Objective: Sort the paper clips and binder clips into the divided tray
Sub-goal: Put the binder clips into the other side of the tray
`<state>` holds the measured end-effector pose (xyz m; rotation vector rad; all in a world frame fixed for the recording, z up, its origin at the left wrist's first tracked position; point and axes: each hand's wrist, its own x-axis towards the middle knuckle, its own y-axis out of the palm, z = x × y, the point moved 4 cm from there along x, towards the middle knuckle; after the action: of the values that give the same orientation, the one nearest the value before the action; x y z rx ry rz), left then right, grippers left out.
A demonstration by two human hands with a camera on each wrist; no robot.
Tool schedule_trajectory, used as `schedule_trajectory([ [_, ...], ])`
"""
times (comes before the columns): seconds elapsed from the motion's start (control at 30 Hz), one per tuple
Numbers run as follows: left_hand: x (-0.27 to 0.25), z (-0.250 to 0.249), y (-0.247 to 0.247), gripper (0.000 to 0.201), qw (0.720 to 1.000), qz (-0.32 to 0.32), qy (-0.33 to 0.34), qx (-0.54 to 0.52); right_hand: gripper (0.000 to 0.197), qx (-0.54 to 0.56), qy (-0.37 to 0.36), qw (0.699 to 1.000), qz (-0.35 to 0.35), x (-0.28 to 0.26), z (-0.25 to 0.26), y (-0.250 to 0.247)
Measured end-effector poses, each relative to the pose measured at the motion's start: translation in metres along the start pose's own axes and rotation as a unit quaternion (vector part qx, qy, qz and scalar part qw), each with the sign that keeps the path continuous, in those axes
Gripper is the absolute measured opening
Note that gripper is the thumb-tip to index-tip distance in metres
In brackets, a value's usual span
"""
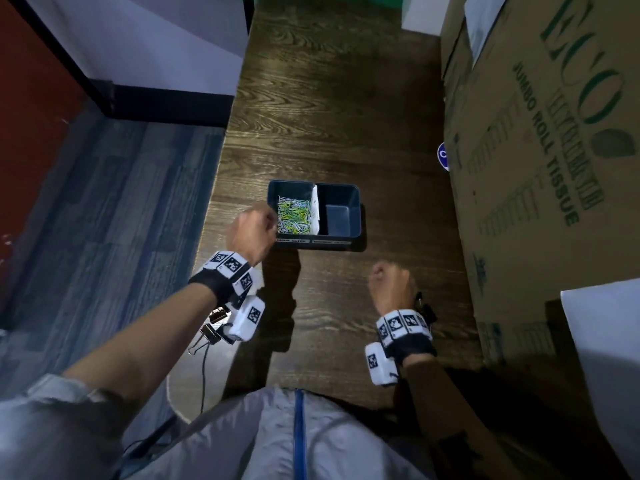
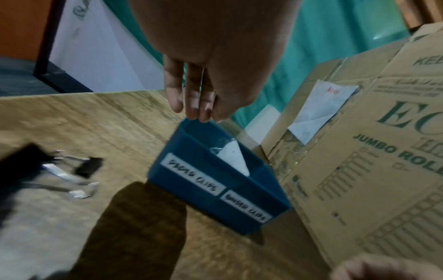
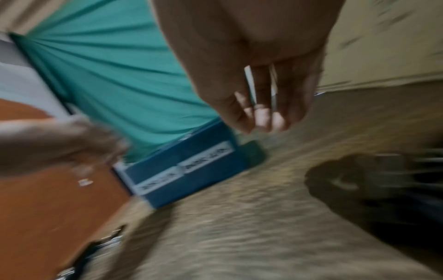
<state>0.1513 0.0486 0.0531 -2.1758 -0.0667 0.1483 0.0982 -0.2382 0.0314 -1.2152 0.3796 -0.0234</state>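
A blue divided tray point(image 1: 356, 233) sits mid-table with two labels on its front wall point(image 2: 193, 174). Its left half holds several coloured paper clips point(image 1: 294, 216). A white card divider point(image 1: 314, 209) splits it, and the right half point(image 1: 337, 220) is bare. My left hand point(image 1: 252, 230) hovers at the tray's left rim. Its fingers point(image 2: 191, 102) hang straight down together with nothing seen in them. My right hand point(image 1: 391, 285) is a fist in front of the tray; silvery strips like a binder clip's point(image 3: 249, 85) handles show between its fingers. Loose binder clips point(image 1: 211, 329) lie under my left wrist.
Large cardboard boxes point(image 1: 540, 168) wall off the table's right side, close to the tray. The table's left edge point(image 1: 221, 150) drops to a carpeted floor. A thin cable point(image 1: 204, 375) hangs near the front left corner. Bare wood extends beyond the tray.
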Motion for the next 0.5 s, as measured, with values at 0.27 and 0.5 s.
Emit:
schedule_trajectory([
  [0.27, -0.056, 0.118, 0.019, 0.092, 0.939, 0.164, -0.246, 0.174, 0.082, 0.016, 0.244, 0.967, 0.076, -0.005, -0.101, 0.024],
  [0.5, -0.066, 0.102, 0.056, 0.09, 0.942, 0.219, -0.139, 0.212, 0.089, -0.021, 0.158, 0.977, 0.139, -0.021, -0.068, 0.062],
])
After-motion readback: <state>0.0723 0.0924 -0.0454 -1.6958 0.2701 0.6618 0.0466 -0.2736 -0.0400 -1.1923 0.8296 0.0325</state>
